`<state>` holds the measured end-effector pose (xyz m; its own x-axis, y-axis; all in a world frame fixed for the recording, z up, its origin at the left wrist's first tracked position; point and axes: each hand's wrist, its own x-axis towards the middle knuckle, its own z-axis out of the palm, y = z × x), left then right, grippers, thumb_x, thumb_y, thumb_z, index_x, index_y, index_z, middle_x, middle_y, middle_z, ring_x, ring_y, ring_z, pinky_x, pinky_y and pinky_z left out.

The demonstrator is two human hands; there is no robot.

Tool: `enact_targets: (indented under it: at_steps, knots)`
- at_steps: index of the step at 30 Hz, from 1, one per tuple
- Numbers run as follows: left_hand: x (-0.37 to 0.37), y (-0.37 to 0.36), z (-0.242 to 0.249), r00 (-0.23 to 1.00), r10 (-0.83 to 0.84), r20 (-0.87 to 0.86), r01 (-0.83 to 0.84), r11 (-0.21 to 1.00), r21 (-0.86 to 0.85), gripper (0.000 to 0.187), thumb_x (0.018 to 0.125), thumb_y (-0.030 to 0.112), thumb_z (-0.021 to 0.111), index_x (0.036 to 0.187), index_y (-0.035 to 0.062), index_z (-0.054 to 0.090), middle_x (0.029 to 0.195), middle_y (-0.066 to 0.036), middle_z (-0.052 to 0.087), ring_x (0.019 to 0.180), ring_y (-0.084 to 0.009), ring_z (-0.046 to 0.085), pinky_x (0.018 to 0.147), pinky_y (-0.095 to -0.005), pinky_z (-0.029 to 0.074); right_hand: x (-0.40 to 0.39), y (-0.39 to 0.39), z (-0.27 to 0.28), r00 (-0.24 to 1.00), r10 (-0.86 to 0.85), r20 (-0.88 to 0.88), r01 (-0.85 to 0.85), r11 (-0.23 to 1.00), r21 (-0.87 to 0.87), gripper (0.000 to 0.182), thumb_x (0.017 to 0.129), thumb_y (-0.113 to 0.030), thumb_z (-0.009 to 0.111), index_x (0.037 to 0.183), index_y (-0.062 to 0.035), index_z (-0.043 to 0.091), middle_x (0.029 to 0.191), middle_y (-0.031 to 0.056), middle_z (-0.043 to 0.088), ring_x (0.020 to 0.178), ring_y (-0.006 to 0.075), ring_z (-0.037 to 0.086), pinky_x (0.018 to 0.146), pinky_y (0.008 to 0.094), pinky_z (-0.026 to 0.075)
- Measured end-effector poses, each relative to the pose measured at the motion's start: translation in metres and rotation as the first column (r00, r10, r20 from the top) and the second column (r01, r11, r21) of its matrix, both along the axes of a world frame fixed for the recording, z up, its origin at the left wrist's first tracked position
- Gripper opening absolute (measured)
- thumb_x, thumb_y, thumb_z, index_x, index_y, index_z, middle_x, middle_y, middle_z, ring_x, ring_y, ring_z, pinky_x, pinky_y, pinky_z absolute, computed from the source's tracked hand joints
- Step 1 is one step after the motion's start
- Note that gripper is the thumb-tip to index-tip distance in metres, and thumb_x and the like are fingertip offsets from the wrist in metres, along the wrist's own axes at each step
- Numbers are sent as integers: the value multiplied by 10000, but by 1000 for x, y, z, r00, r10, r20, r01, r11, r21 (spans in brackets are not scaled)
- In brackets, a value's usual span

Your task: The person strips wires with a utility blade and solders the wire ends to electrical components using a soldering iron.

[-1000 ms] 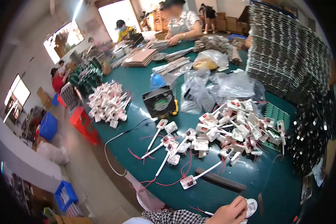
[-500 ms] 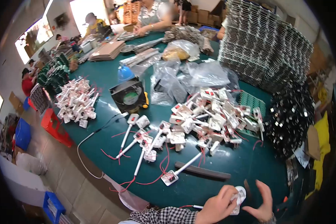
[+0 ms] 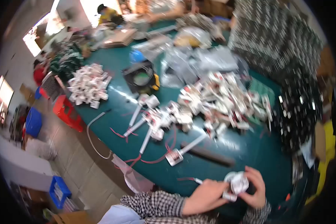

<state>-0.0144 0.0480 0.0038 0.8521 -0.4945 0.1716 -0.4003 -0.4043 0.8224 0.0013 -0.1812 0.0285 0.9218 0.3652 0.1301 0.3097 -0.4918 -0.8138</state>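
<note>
My left hand (image 3: 208, 193) is closed on a white plastic housing (image 3: 229, 195) near the front edge of the table. A white tube (image 3: 198, 181) with a thin red wire sticks out left of that hand. My right hand (image 3: 257, 188) curls its thumb and fingers around a white plastic piece (image 3: 239, 183), pressed against the housing. Blur hides the small details between the hands. Just beyond lies a single white housing with a tube (image 3: 174, 156), beside a dark flat bar (image 3: 209, 155).
A big heap of white housings with red wires (image 3: 216, 100) covers mid-table, and another pile (image 3: 89, 84) lies left. A black tape roll (image 3: 141, 77), plastic bags (image 3: 216, 61), stacked racks (image 3: 276, 33) and black parts (image 3: 298, 108) stand around. A co-worker's arm (image 3: 164, 15) shows at the back.
My right hand, spread open beside the housing before, is now closed on a white piece against it. The whole view has shifted and blurred with head motion.
</note>
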Motion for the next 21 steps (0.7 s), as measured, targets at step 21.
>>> enact_targets:
  at_steps: [21]
  knots:
    - [-15, 4, 62, 983, 62, 175, -110, 952, 285, 413, 702, 173, 824, 1027, 34, 611, 838, -67, 608, 753, -232, 599, 681, -359, 429, 4, -6, -10, 986, 75, 150, -111, 963, 247, 526, 665, -174, 842, 1151, -81, 665, 1348, 129, 555, 1318, 318, 453, 1079, 438, 376]
